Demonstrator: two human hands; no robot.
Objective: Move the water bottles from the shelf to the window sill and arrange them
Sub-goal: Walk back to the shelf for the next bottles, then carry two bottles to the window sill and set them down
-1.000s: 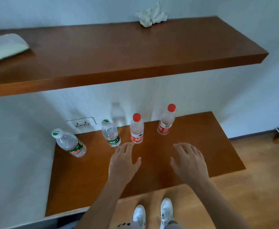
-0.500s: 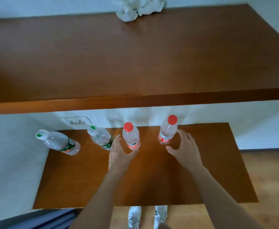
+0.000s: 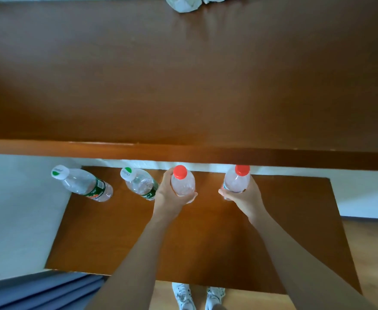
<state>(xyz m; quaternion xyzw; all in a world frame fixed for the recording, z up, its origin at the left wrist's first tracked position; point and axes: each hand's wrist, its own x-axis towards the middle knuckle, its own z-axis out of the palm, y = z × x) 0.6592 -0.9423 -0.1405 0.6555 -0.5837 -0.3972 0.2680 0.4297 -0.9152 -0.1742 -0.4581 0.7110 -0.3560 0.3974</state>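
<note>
Several clear water bottles stand in a row at the back of the lower wooden shelf [image 3: 206, 242]. My left hand [image 3: 168, 198] is wrapped around a red-capped bottle [image 3: 182, 182]. My right hand [image 3: 245, 198] grips a second red-capped bottle [image 3: 236, 181] to its right. Two bottles with white and green caps stand free to the left: one [image 3: 140, 183] right beside my left hand, the other [image 3: 82, 183] at the shelf's far left corner. The window sill is out of view.
A wide upper wooden shelf [image 3: 183, 74] overhangs the bottles' caps, with crumpled white paper [image 3: 183, 4] at its back. White walls close the left and back. Blue fabric [image 3: 38, 289] lies lower left. Wooden floor and my white shoes [image 3: 197, 296] show below.
Both hands reached forward from open over the shelf and closed on the two red-capped bottles. The view tilted down and nearer, so the upper shelf fills more of it.
</note>
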